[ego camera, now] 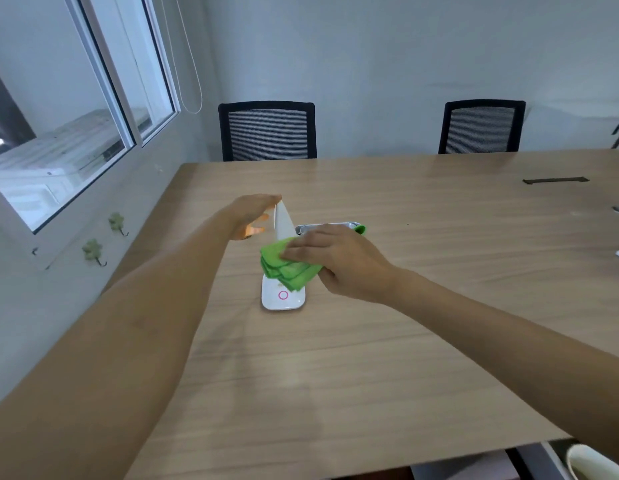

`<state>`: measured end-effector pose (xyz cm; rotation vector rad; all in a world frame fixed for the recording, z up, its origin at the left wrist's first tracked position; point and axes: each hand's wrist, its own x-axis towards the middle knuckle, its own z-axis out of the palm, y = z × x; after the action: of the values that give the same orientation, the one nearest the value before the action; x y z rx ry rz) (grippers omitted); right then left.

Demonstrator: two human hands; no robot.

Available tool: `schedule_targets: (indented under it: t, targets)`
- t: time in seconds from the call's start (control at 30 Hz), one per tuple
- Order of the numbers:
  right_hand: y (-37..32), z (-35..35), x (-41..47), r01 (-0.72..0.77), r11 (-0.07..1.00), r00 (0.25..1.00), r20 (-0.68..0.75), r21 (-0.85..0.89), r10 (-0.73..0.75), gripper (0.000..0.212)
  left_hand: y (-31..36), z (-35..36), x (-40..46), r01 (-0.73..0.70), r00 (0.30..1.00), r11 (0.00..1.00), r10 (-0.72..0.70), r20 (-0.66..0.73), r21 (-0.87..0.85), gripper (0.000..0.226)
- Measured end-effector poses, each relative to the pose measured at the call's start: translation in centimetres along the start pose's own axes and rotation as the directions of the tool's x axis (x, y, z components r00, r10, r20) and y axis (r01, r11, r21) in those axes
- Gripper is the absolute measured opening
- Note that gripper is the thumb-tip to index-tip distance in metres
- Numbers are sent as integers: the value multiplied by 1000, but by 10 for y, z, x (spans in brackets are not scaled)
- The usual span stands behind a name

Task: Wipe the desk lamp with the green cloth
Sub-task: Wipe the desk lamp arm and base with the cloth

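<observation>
A small white desk lamp (283, 296) stands on the wooden table (405, 323), its base marked with a pink ring. Its white arm rises tilted from the base toward the far left. My left hand (254, 216) holds the top of that arm, thumb over the tip and fingers behind it. My right hand (339, 261) grips a folded green cloth (287, 268) and presses it against the lower part of the lamp arm, just above the base. The cloth hides the joint between arm and base.
A shiny metal tray (330, 225) lies just behind the lamp, mostly hidden by my right hand. Two black mesh chairs (268, 131) stand at the far edge. A window fills the left wall. A white cup (593, 462) sits below the near right edge.
</observation>
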<state>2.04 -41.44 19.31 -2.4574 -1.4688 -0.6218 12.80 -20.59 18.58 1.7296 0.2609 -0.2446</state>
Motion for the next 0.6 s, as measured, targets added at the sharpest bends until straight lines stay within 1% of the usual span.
schedule_targets:
  t: [0.07, 0.13, 0.2, 0.23, 0.27, 0.3, 0.33, 0.37, 0.4, 0.43, 0.47, 0.5, 0.53, 0.57, 0.6]
  targets:
    - [-4, -5, -8, 65, 998, 998, -1, -12, -65, 55, 1, 1, -2, 1, 1000, 1000, -1, -14, 2, 50]
    - [-7, -11, -11, 77, 997, 996, -55, 3, -77, 55, 4, 2, -5, 6, 1000, 1000, -7, -18, -19, 50]
    - [-3, -15, -6, 16, 999, 988, -153, 38, -10, 54, 2, -2, 1, -5, 1000, 1000, 5, -28, -5, 55]
    - [1, -17, 0, -24, 998, 980, -195, 54, 34, 54, 1, -4, 1, 11, 1000, 1000, -12, -22, -10, 61]
    - [6, -17, 6, -68, 996, 972, -219, 60, 80, 54, -1, -6, 2, 39, 999, 999, -39, -8, -9, 66]
    - [10, -16, 14, -113, 992, 966, -227, 57, 123, 54, -2, -6, -3, 45, 999, 999, -45, 6, -18, 65]
    - [14, -13, 21, -154, 987, 963, -217, 53, 162, 55, -2, -7, -3, 36, 999, 997, -38, -19, -68, 58]
    - [17, -10, 27, -191, 980, 961, -195, 50, 197, 56, -2, -8, 1, -4, 1000, 1000, 3, -31, -24, 53]
    - [19, -5, 32, -219, 974, 960, -165, 52, 225, 58, -3, -9, 4, -15, 999, 1000, 14, -51, -21, 48]
    - [19, 0, 34, -236, 970, 961, -135, 57, 242, 60, 0, -7, -4, 19, 1000, 1000, -19, -4, -7, 45]
    - [18, 6, 35, -244, 968, 963, -105, 65, 250, 62, 1, -7, -10, -20, 999, 997, 18, 26, 69, 48]
    - [16, 10, 35, -247, 966, 964, -79, 77, 253, 63, 1, -9, -4, -8, 1000, 994, 5, 25, 105, 57]
    - [14, 13, 32, -250, 964, 965, -59, 93, 256, 64, -2, -12, 6, -13, 999, 995, 9, 38, 103, 65]
    - [12, 15, 29, -250, 962, 965, -50, 110, 256, 65, -5, -15, 11, -21, 1000, 995, 19, 16, 99, 65]
    - [8, 15, 24, -241, 963, 968, -48, 119, 248, 65, -5, -15, 10, -11, 1000, 996, 11, 6, 84, 60]
